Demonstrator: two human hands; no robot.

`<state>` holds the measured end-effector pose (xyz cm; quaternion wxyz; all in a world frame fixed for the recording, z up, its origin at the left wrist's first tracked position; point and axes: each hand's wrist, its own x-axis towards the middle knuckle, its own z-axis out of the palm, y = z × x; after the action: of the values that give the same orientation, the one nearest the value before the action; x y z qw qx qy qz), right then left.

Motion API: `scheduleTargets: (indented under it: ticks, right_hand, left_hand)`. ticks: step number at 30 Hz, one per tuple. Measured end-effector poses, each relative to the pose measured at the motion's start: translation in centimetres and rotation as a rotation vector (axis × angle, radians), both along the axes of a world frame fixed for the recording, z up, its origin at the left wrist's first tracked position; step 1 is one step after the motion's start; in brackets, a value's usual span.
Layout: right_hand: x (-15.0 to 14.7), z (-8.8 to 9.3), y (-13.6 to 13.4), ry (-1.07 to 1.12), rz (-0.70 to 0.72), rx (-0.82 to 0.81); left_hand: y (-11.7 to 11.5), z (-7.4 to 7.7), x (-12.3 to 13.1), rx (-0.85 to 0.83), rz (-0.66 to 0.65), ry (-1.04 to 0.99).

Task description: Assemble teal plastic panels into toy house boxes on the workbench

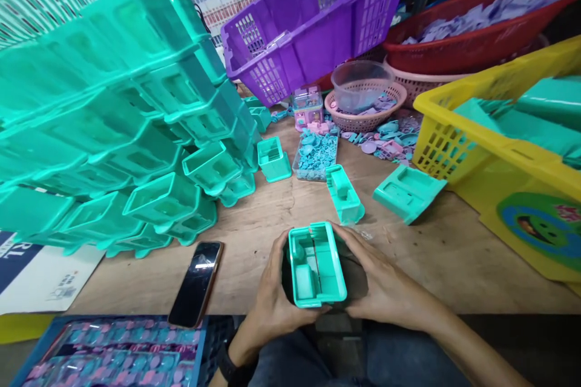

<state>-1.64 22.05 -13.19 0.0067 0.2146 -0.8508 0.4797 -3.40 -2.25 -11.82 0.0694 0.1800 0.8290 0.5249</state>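
Note:
Between my two hands is a teal plastic box (327,266), its open top facing me. A seam runs down its inside, and a small block shape stands within. My left hand (275,293) wraps round its left side, and my right hand (379,278) grips the right side. Just beyond lie a narrow teal half-shell (347,199) and a wider teal half-shell (408,190), both on the wooden table (254,236). Another small teal box (273,159) stands farther back.
Stacked teal boxes (149,103) fill the left. A phone (197,284) lies near the front edge. Behind are a tray of small blue parts (316,154), a pink basket (358,118), a purple crate (308,42) and a red basin (472,42). A yellow crate (512,163) stands right.

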Motion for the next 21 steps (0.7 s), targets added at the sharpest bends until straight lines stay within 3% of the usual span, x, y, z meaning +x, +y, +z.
scheduleTargets:
  ticks: [21]
  right_hand:
    - [0.28,-0.16,-0.14,-0.018,0.038,-0.059]
  left_hand:
    - [0.34,0.85,0.12,-0.080,0.019,0.008]
